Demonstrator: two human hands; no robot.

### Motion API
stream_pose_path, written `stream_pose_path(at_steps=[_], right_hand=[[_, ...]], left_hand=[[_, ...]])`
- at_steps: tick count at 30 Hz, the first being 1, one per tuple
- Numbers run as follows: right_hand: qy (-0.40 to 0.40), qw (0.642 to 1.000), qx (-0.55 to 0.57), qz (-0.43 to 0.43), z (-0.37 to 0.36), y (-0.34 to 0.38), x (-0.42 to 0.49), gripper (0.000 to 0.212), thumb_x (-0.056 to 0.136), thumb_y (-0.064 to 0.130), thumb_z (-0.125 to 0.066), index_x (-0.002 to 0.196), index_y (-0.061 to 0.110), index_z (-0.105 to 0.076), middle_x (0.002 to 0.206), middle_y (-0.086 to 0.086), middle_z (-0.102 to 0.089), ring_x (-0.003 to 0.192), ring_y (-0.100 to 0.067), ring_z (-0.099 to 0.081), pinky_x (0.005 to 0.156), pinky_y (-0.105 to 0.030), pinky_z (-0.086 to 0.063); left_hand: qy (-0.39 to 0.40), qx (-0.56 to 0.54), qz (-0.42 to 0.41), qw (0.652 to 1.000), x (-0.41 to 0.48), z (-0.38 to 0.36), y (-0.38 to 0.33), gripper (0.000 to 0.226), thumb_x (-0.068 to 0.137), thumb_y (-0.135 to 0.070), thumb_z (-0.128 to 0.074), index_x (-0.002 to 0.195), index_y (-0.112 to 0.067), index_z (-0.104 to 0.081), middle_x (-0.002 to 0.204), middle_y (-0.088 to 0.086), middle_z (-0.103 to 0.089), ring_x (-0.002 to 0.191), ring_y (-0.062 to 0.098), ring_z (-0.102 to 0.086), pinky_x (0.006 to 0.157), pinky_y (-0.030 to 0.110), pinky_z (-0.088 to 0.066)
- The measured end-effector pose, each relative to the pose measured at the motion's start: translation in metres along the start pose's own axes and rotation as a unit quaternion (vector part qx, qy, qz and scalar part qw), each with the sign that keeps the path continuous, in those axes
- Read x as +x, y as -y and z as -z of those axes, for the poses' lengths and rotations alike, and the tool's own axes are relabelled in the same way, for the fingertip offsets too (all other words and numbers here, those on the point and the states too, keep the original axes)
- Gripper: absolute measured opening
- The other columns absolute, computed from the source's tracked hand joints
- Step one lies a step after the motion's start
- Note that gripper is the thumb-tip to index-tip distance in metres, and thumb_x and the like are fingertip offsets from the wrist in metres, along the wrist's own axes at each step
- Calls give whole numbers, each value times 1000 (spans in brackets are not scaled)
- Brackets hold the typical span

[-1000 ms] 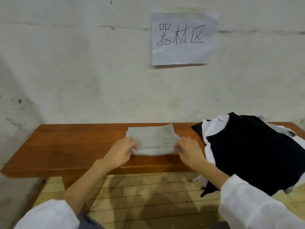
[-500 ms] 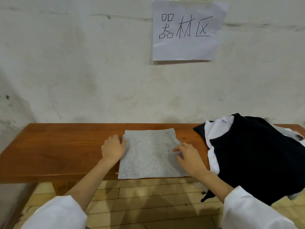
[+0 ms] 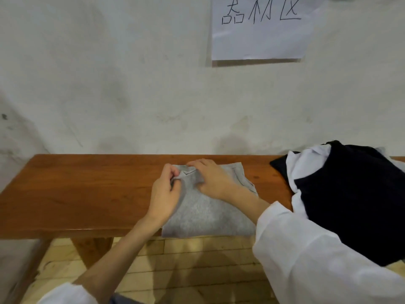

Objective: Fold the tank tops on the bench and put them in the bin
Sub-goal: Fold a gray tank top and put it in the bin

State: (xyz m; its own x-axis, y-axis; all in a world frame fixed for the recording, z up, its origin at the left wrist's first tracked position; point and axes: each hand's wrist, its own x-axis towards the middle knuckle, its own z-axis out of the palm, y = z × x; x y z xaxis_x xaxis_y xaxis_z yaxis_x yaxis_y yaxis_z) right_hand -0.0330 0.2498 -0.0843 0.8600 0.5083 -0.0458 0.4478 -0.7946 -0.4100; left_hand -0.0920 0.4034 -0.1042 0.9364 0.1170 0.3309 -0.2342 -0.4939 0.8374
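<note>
A folded grey tank top (image 3: 203, 213) lies on the wooden bench (image 3: 87, 194), its near edge hanging slightly over the front. My left hand (image 3: 164, 194) pinches the cloth near its far left corner, lifting a small fold. My right hand (image 3: 210, 178) lies across the far part of the top, fingers gripping the same raised edge beside the left hand. A pile of black (image 3: 355, 194) and white (image 3: 304, 163) tank tops sits at the bench's right end. No bin is in view.
A white wall rises right behind the bench, with a paper sign (image 3: 258, 29) taped up high. Wooden floor (image 3: 186, 270) shows below the bench, and a bench leg (image 3: 92, 249) stands at the left.
Both hands moved from the sides of the flat grey top to its far left corner and took hold of the edge. The camera has moved closer.
</note>
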Motion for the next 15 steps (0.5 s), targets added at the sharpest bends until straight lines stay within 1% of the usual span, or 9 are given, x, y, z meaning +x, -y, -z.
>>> stream_pose_path(at_steps=[3,5,6,8,9,11,12,14,15], right_hand=[[29,991,-126,-39,9,-16,4,34,85,38,-61,114,22,-61,123,-2,-55,126,-23,-39,114,-46,-17],[47,985,-143,-88,19,-39,-5,32,84,47,-59,105,24,-63,108,-2,-61,115,-24,-48,106,-45,-28],[49,985,-123,-110,24,-51,-13,30,84,49,-60,101,25,-64,100,-1,-62,107,-23,-53,96,-40,-38],[46,986,-47,-152,32,-75,-28,25,83,46,-65,85,23,-59,84,0,-60,86,-22,-59,72,-32,-44],[37,985,2,-170,35,-85,-35,27,83,43,-68,78,19,-56,77,0,-58,79,-22,-59,66,-33,-43],[9,975,129,-180,42,-99,-45,29,84,31,-70,72,11,-52,71,-4,-55,72,-22,-57,64,-33,-42],[2,966,190,-174,46,-101,-47,25,86,25,-69,75,8,-53,73,-6,-56,73,-22,-58,66,-33,-44],[-3,943,288,-168,53,-100,-47,12,90,18,-64,91,6,-62,87,-4,-65,83,-20,-63,71,-31,-52],[-16,928,330,-172,55,-98,-44,10,92,17,-62,98,9,-63,93,0,-66,88,-18,-65,70,-27,-54]], left_hand=[[29,-12,-23,999,-5,5,-6,25,92,4,-47,85,-20,-45,65,-1,-46,54,9,-43,48,18,-31],[24,-18,-14,999,-8,7,-6,30,93,3,-45,85,-26,-43,67,-2,-47,55,6,-45,48,15,-33],[14,-22,-7,1000,-8,7,-5,30,93,3,-45,85,-26,-43,68,-3,-47,55,5,-45,48,15,-33],[-6,-31,6,999,-6,6,-3,26,93,4,-45,87,-22,-44,69,1,-49,55,5,-44,49,17,-33],[-15,-41,14,999,-5,5,-3,22,93,4,-45,88,-18,-45,70,3,-50,56,5,-44,50,19,-33],[-36,-59,28,997,-1,3,-1,16,94,2,-45,90,-14,-46,70,2,-50,56,5,-42,52,20,-33],[-46,-62,32,996,0,2,1,13,95,-1,-45,92,-14,-46,70,0,-49,56,4,-42,52,20,-33],[-66,-67,41,995,5,0,3,7,97,-7,-45,95,-14,-46,73,-1,-51,59,4,-45,56,24,-37],[-75,-72,47,993,8,-1,4,6,98,-9,-45,98,-15,-46,77,0,-54,62,4,-48,58,27,-40]])
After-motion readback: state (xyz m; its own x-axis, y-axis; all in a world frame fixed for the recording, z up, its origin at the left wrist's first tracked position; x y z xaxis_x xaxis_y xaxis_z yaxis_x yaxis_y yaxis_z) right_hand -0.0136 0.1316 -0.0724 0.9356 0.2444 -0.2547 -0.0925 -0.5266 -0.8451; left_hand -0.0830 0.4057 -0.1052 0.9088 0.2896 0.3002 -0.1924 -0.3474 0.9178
